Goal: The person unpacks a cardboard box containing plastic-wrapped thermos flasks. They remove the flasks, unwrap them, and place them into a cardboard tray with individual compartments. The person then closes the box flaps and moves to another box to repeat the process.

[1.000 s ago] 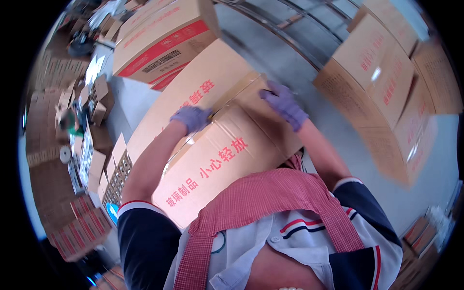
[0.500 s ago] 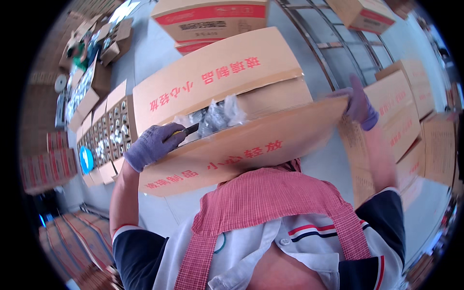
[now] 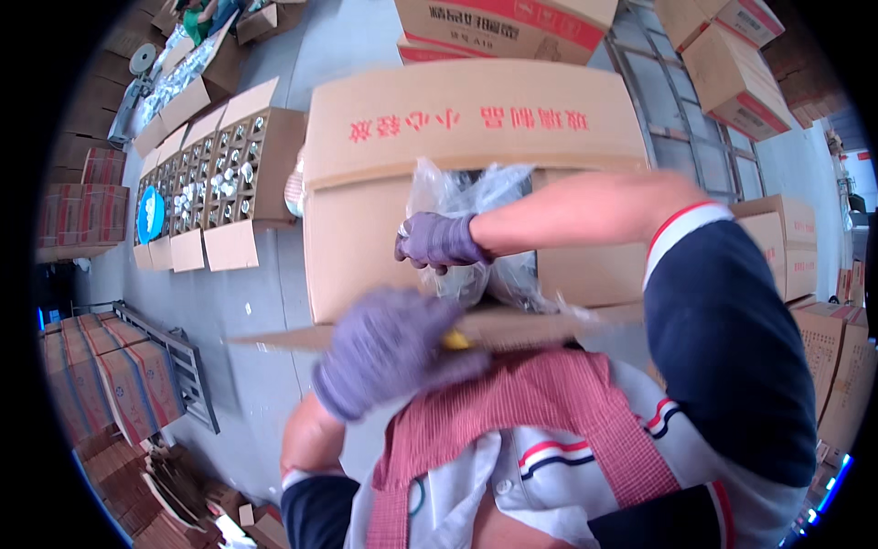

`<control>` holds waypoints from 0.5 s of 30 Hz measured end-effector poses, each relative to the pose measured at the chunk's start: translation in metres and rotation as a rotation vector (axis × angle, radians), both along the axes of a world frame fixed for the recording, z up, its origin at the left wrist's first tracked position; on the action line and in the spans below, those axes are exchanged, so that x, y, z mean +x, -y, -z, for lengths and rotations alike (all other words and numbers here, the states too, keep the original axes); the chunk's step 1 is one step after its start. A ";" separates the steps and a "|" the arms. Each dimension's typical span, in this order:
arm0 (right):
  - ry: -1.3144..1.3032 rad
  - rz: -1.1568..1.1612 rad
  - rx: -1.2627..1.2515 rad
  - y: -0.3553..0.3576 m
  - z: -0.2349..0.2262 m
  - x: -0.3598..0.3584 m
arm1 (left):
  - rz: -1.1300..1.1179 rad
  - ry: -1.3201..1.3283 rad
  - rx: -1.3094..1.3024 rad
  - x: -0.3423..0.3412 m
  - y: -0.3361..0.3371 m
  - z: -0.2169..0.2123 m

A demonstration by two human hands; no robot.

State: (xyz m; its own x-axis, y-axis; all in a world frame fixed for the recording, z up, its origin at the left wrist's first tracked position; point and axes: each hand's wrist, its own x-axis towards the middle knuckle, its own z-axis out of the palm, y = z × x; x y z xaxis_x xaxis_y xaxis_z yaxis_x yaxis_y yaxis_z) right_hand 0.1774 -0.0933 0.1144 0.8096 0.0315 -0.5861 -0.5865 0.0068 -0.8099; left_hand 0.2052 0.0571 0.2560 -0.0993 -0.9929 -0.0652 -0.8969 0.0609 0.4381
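In front of me stands a large cardboard carton (image 3: 357,247) with red printing, its far flap (image 3: 466,105) folded outward and its near flap (image 3: 558,329) turned toward my apron. Crumpled clear plastic bagging (image 3: 512,270) pokes up through the middle gap between its inner flaps. My right hand (image 3: 444,240), gloved in purple, reaches across and is closed on the plastic. Over the near edge my gloved left hand (image 3: 389,348) is smeared by motion; a yellow bit of a utility knife (image 3: 455,339) shows at its fingers. What lies under the plastic is hidden.
To the left, an open divided carton (image 3: 265,169) holds rows of glassware, with a blue bowl (image 3: 150,216) on it. Another carton (image 3: 512,27) sits beyond mine, beside a metal rack (image 3: 686,119). Stacked cartons (image 3: 777,242) stand at the right. A person in green (image 3: 197,20) is far left.
My right hand has left the flap's right end and come in to grip the plastic. The left hand with the knife has drawn nearer my body. Both flaps now lie wider apart.
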 end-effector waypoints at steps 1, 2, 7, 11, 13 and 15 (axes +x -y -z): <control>0.298 -0.320 -0.518 0.022 0.046 0.006 | 0.061 0.028 0.022 -0.007 -0.003 -0.006; 0.545 -0.473 -1.164 0.048 0.093 0.008 | 0.144 0.045 0.053 -0.014 -0.004 -0.010; -0.053 -0.597 -0.698 0.089 0.032 -0.098 | 0.006 0.024 -0.059 -0.022 -0.026 0.001; -0.081 -0.347 -0.522 0.125 -0.095 -0.188 | -0.132 -0.216 -0.104 -0.017 -0.023 0.004; 0.243 -0.277 -0.588 0.125 -0.141 -0.246 | -0.267 -0.272 -0.011 -0.019 -0.034 -0.002; 0.388 -0.289 -0.228 0.118 -0.119 -0.308 | -0.396 -0.297 -0.144 -0.027 -0.030 0.000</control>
State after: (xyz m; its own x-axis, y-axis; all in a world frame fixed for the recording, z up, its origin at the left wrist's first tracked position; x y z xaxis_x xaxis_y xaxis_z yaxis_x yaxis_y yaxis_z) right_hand -0.1309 -0.2110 0.2336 0.9454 0.1921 -0.2634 -0.1956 -0.3124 -0.9296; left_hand 0.1783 0.0872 0.2563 0.2928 -0.9549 0.0491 -0.7016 -0.1796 0.6896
